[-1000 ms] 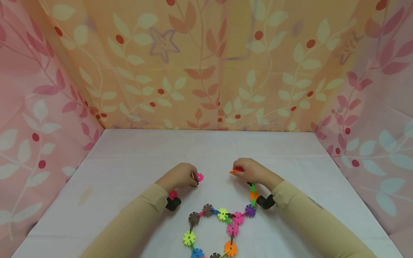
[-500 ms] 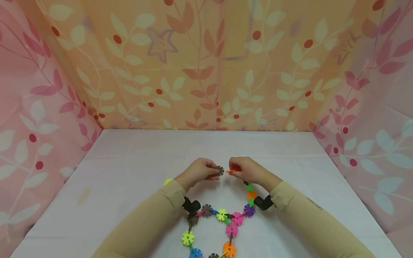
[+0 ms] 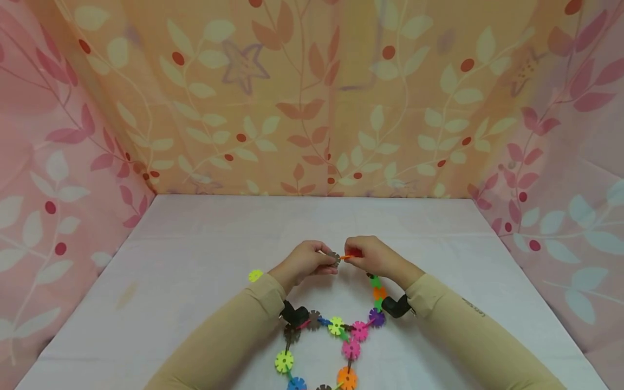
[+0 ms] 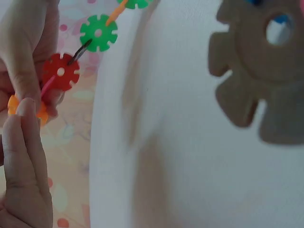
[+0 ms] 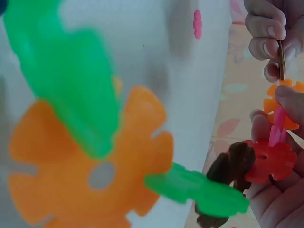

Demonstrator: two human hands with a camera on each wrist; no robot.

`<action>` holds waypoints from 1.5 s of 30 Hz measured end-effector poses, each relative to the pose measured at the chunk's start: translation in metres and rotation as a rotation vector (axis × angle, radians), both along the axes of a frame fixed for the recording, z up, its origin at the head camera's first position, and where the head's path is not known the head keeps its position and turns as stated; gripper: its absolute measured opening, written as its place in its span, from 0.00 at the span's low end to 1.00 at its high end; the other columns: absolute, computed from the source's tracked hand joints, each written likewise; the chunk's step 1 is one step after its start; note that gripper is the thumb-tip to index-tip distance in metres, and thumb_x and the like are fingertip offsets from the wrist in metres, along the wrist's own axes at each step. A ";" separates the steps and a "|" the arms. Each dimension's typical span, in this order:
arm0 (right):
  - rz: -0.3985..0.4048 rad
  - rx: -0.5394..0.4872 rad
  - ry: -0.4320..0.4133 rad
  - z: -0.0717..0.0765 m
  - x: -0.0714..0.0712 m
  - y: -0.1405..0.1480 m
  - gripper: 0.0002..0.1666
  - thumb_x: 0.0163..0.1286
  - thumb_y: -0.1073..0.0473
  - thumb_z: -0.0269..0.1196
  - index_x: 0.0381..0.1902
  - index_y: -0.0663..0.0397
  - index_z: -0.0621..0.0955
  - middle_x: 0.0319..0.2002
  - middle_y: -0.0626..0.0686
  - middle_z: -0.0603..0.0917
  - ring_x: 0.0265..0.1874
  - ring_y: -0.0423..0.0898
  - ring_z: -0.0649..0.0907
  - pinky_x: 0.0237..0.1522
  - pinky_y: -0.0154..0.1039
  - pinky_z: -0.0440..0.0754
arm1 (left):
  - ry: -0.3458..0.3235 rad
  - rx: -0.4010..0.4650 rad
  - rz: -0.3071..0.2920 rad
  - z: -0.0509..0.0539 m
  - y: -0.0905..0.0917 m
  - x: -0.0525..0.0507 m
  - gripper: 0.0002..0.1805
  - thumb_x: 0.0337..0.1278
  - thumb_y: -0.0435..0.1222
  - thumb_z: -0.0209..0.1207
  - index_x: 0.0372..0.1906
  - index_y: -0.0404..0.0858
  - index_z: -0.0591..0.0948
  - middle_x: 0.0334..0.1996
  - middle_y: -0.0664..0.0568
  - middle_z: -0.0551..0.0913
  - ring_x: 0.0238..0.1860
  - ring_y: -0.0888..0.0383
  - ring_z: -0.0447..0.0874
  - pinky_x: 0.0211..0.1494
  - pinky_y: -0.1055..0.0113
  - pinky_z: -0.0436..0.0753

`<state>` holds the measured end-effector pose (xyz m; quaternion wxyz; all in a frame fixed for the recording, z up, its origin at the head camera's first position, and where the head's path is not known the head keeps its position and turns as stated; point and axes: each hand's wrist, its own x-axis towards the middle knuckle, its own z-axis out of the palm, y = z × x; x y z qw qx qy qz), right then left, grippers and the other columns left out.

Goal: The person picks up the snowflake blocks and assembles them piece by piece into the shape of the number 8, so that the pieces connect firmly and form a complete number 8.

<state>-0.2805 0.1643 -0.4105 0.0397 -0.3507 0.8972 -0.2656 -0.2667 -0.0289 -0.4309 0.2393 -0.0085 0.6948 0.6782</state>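
In the head view my left hand point(image 3: 304, 262) pinches a brown notched plastic disc point(image 3: 335, 259) by its edge, above the table. My right hand point(image 3: 372, 256) pinches an orange notched disc point(image 5: 270, 104) at the end of a linked chain. Brown and orange discs meet edge to edge; how deep their slots engage is hard to tell. From the orange disc the chain runs through a pink disc point(image 5: 278, 128), a red disc point(image 5: 270, 161) and a green disc point(image 4: 98, 33). In the head view, the right hand hides part of this stretch.
A closed loop of linked discs lies at the table's front, with a yellow-green disc point(image 3: 284, 362) and a larger-looking orange disc point(image 3: 348, 378) in it. A purple disc point(image 3: 377, 317) joins the branch to the right hand. Another yellow-green disc point(image 3: 255, 275) lies by the left sleeve.
My left hand has moved right, bringing the brown disc to the orange one; the gap between them has closed. The right hand has stayed almost in place.
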 end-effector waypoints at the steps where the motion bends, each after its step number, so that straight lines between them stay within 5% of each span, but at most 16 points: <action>1: -0.004 0.003 0.004 0.001 0.000 -0.001 0.09 0.57 0.63 0.64 0.25 0.47 0.74 0.21 0.43 0.73 0.21 0.40 0.71 0.24 0.33 0.72 | -0.002 0.001 -0.001 0.000 0.001 0.001 0.05 0.55 0.27 0.57 0.35 0.28 0.76 0.31 0.40 0.83 0.27 0.55 0.85 0.34 0.67 0.82; 8: 0.017 0.002 -0.011 0.004 -0.004 -0.001 0.10 0.55 0.61 0.67 0.23 0.46 0.75 0.23 0.42 0.75 0.22 0.39 0.72 0.24 0.32 0.74 | 0.031 -0.039 -0.003 -0.002 0.005 0.003 0.04 0.55 0.27 0.57 0.34 0.27 0.78 0.29 0.42 0.83 0.27 0.54 0.85 0.34 0.67 0.82; 15: 0.135 -0.061 0.005 0.003 -0.008 0.006 0.05 0.56 0.64 0.66 0.25 0.49 0.80 0.28 0.43 0.76 0.28 0.39 0.74 0.33 0.33 0.77 | 0.029 -0.053 -0.005 -0.002 0.004 0.004 0.06 0.55 0.28 0.57 0.35 0.28 0.79 0.29 0.42 0.83 0.27 0.55 0.85 0.35 0.66 0.82; 26: 0.235 -0.173 -0.020 -0.001 -0.009 0.009 0.08 0.59 0.69 0.62 0.24 0.52 0.78 0.26 0.44 0.76 0.26 0.39 0.72 0.27 0.32 0.74 | 0.007 -0.036 -0.013 0.003 0.007 0.012 0.09 0.62 0.28 0.49 0.34 0.27 0.78 0.28 0.41 0.83 0.25 0.56 0.85 0.33 0.67 0.82; 36: 0.221 -0.259 -0.108 -0.009 -0.010 0.002 0.07 0.56 0.75 0.61 0.22 0.62 0.78 0.26 0.57 0.78 0.21 0.45 0.73 0.22 0.32 0.72 | -0.002 -0.005 0.054 -0.003 0.011 0.015 0.09 0.62 0.27 0.49 0.31 0.26 0.78 0.26 0.42 0.83 0.23 0.57 0.84 0.29 0.71 0.81; 45: 0.128 -0.146 -0.214 0.005 -0.011 0.011 0.02 0.61 0.64 0.62 0.29 0.55 0.79 0.28 0.47 0.79 0.24 0.42 0.74 0.26 0.35 0.76 | 0.020 0.020 -0.012 0.001 0.009 0.009 0.11 0.62 0.31 0.51 0.43 0.27 0.78 0.35 0.39 0.83 0.33 0.51 0.85 0.39 0.64 0.81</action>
